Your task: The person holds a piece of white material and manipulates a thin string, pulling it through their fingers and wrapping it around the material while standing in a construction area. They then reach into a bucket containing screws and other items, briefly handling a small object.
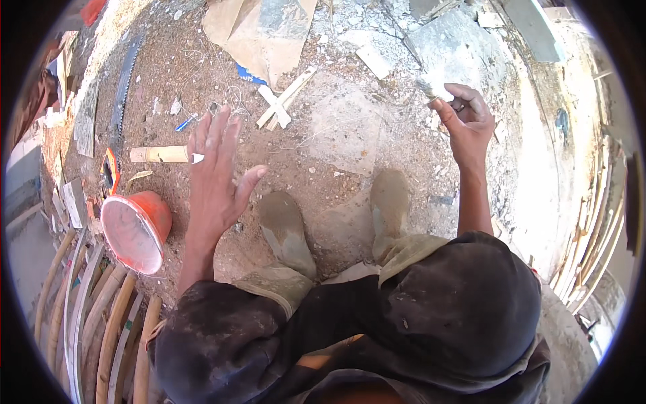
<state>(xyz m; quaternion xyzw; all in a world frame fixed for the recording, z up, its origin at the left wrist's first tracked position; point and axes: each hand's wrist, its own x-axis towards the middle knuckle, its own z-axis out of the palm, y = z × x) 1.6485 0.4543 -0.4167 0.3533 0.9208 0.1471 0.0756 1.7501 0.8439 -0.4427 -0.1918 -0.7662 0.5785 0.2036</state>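
Observation:
My left hand point(219, 168) is held out over the dirt floor, fingers stretched, thumb apart, nothing in it. Under its fingertips lies the end of a flat strip of pale wood or bamboo point(160, 154), with a small white piece at its tip. Out to the right, my right hand point(468, 121) is closed in a pinch. A small tuft of thin greenish-brown strands point(426, 89) stands out at its thumb tip; glare washes out part of it. Near the left fingertips lie a small blue-and-white object point(186, 122) and loops of thin wire or string point(215, 106).
An orange bucket point(156, 214), dusty white inside, tilts at the left, beside an orange-and-black tool point(110, 172) and a long saw blade point(125, 84). Crossed wooden strips point(277, 108) and torn cardboard point(269, 40) lie ahead. Long poles point(114, 330) stand lower left. My boots point(286, 225) are between my hands.

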